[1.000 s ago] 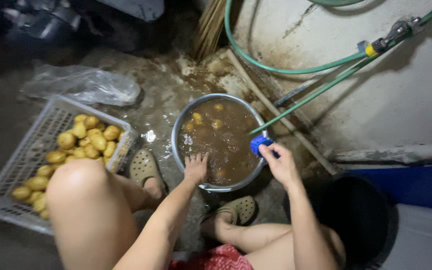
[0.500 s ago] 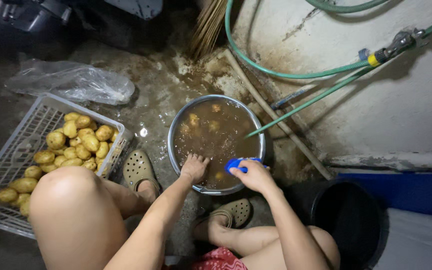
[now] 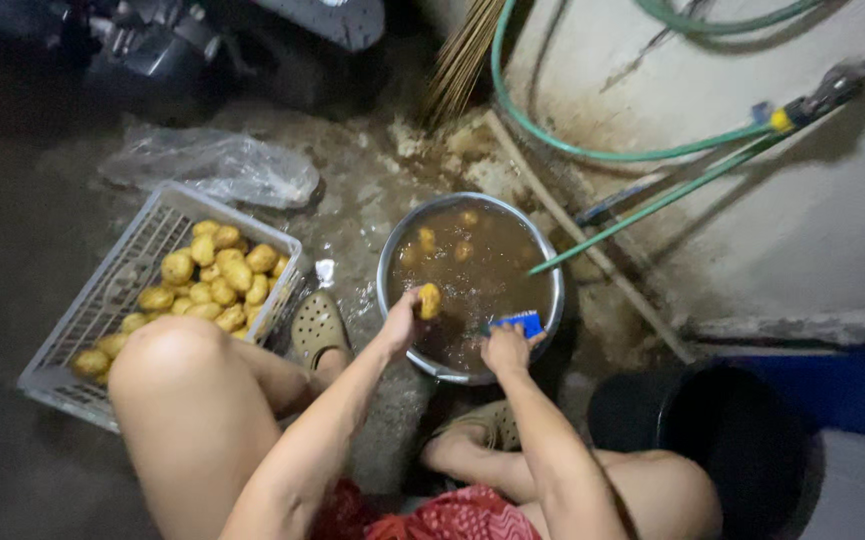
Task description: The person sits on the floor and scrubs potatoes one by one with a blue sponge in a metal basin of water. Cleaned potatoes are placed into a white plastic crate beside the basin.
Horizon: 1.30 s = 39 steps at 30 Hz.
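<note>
Squatting person works over a round metal basin of muddy brown water (image 3: 552,290) on wet, dirty concrete floor (image 3: 352,200). Progress, judged from how things lie: a white slatted plastic crate (image 3: 102,300) to the left carries a good heap of clean-looking yellow potatoes (image 3: 214,282), so a fair share looks washed; several potatoes (image 3: 447,238) float in the basin, so more is left. How many sit under the murky water cannot be told.

Green garden hose (image 3: 652,150) loops along the stained wall, one run dipping to the basin rim; whether water flows is not visible. Crumpled clear plastic bag (image 3: 217,165) lies behind the crate. Black round bucket (image 3: 692,430) stands at lower right, contents lost in shadow.

Left hand (image 3: 402,322) is closed around a small yellow potato (image 3: 430,300), lifted just above the water at the basin's near side. Right hand (image 3: 504,350) grips a blue scrubbing brush (image 3: 518,323), just beside that potato, not touching it as far as shows.

Top left corner is dark; shapes there unreadable. Brush bristles hidden. Grey perforated clogs (image 3: 318,328) partly covered by legs.
</note>
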Each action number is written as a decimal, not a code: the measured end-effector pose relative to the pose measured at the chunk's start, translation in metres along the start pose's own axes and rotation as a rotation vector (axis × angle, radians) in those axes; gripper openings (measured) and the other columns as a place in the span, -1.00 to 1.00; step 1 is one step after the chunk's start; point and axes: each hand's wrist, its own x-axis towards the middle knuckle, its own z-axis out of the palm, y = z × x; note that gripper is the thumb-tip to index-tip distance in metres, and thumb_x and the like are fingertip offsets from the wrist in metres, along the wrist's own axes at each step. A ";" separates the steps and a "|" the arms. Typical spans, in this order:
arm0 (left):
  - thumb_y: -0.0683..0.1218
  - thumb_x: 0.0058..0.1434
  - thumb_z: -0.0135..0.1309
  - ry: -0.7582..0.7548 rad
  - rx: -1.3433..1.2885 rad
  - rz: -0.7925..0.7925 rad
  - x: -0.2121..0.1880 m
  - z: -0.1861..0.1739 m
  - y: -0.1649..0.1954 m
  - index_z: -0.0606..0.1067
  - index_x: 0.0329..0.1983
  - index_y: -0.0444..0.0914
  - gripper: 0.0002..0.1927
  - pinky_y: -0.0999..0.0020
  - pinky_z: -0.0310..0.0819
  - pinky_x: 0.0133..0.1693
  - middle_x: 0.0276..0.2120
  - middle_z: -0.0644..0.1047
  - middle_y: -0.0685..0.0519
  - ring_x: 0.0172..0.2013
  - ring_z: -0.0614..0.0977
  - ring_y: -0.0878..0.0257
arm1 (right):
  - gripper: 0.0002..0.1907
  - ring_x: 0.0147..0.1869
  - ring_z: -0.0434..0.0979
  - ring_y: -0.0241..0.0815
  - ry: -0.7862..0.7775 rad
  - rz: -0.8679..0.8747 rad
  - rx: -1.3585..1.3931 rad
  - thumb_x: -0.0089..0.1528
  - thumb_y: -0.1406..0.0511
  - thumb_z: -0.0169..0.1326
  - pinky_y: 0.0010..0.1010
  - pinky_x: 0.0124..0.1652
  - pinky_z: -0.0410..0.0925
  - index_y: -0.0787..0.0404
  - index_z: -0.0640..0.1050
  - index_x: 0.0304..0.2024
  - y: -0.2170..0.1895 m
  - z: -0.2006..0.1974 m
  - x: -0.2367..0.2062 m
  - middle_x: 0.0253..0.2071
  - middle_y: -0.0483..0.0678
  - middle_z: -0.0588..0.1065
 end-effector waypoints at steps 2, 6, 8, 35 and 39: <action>0.12 0.44 -0.23 -0.018 0.026 -0.014 -0.005 -0.003 0.005 0.52 0.10 -0.11 -0.61 0.30 0.33 -0.25 -0.20 0.55 0.11 -0.22 0.53 0.26 | -0.57 0.15 0.45 -0.06 0.006 0.031 0.365 0.21 -0.04 0.15 0.37 0.17 0.07 0.06 0.65 -0.06 -0.004 -0.002 0.001 0.01 -0.07 0.56; 0.24 0.45 -0.30 0.042 -0.136 -0.070 -0.010 0.008 0.007 0.47 0.08 -0.10 -0.54 0.33 0.44 -0.17 -0.14 0.59 0.15 -0.16 0.59 0.30 | -0.52 -0.20 0.42 -0.19 0.034 -0.073 1.109 0.40 0.00 0.18 -0.28 -0.12 0.31 0.29 0.56 -0.32 -0.010 -0.021 -0.001 -0.33 0.03 0.47; 0.30 0.46 -0.34 0.078 -0.034 -0.068 -0.006 0.016 0.003 0.46 0.10 -0.07 -0.49 0.36 0.34 -0.24 -0.17 0.58 0.15 -0.19 0.56 0.32 | -0.51 -0.27 0.33 -0.25 0.085 -0.190 1.251 0.44 0.04 0.16 -0.35 -0.23 0.26 0.33 0.52 -0.38 -0.016 -0.039 -0.007 -0.40 0.01 0.39; 0.09 0.51 -0.24 -0.154 0.830 0.604 0.015 0.044 0.008 0.52 0.04 -0.36 -0.53 0.31 0.45 0.09 -0.06 0.62 -0.04 -0.01 0.61 0.19 | -0.62 -0.12 0.56 0.06 0.417 -0.396 0.900 0.22 0.07 0.25 -0.18 -0.09 0.39 0.28 0.61 -0.36 0.007 -0.123 -0.038 -0.25 0.11 0.57; 0.13 0.54 -0.28 -0.075 0.506 0.425 0.010 0.049 0.015 0.59 -0.01 -0.35 -0.46 0.35 0.46 0.07 -0.08 0.64 -0.03 -0.05 0.62 0.20 | -0.56 0.01 0.56 0.16 0.369 -0.101 0.605 0.22 -0.02 0.22 -0.12 0.01 0.38 0.25 0.65 -0.29 0.018 -0.087 -0.015 -0.13 0.11 0.59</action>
